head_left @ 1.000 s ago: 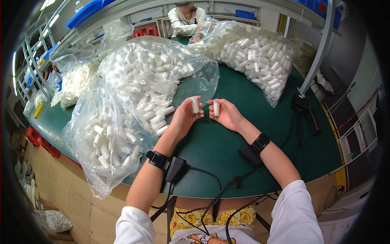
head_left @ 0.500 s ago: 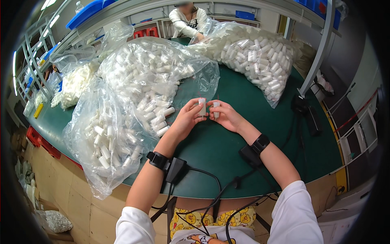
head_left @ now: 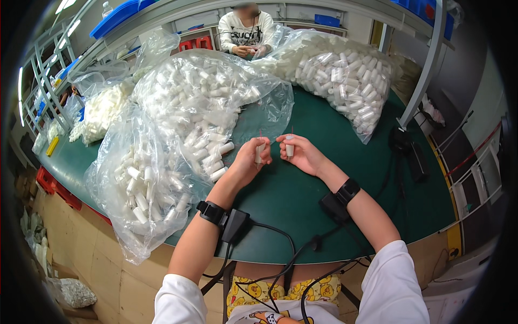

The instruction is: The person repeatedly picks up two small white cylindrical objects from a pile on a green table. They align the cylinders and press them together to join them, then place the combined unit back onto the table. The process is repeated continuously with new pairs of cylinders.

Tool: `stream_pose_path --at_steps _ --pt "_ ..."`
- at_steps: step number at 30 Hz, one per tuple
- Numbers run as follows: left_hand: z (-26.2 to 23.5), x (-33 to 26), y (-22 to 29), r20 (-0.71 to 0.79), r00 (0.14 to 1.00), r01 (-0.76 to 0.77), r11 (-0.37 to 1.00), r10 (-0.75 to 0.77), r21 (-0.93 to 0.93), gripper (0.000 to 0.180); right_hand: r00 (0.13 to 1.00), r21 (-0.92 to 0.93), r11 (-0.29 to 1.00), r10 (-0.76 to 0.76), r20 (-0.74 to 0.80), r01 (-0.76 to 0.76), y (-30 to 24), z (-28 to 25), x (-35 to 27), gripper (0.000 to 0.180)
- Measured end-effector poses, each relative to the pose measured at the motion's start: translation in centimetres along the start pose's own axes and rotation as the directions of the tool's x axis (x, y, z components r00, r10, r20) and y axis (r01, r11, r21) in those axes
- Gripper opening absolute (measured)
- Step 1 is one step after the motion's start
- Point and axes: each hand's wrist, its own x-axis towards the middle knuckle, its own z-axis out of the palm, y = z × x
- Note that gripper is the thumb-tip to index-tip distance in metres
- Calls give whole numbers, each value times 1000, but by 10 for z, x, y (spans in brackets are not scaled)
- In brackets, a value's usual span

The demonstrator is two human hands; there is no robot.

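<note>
Lying along the left of the green desk (head_left: 302,200), a clear plastic bag (head_left: 145,200) stuffed with small white tubes spilled toward the near edge, with a second, fuller bag (head_left: 205,102) just behind it. Beside that bag, the left hand (head_left: 249,158) was curled closed around a small white tube (head_left: 259,152) held upright, a thin reddish stem poking from its top. Close to it, though not touching, the right hand (head_left: 300,153) pinched a matching white tube (head_left: 290,149) between fingers and thumb, also upright with a thin stem; what the stems were was hard to tell at that size. Both tubes hung just above the desk. Black bands with cables sat on both wrists. Farther right and back, a third bag of tubes (head_left: 345,75) rested near a seated person (head_left: 245,32).
</note>
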Motion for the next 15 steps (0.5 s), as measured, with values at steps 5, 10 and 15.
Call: stream_pose_path --at_steps 5,10,15 --pt "1 -1 4 -44 998 -40 987 33 -158 23 1000 -1 1000 0 4 0 -1 -1 0 18" --pt "5 -3 10 -34 999 -48 971 41 -234 27 1000 -8 1000 -7 -6 7 -1 -1 -1 18" --pt "2 -5 8 -83 996 -49 994 41 -97 23 1000 2 1000 -3 3 3 1 1 1 18"
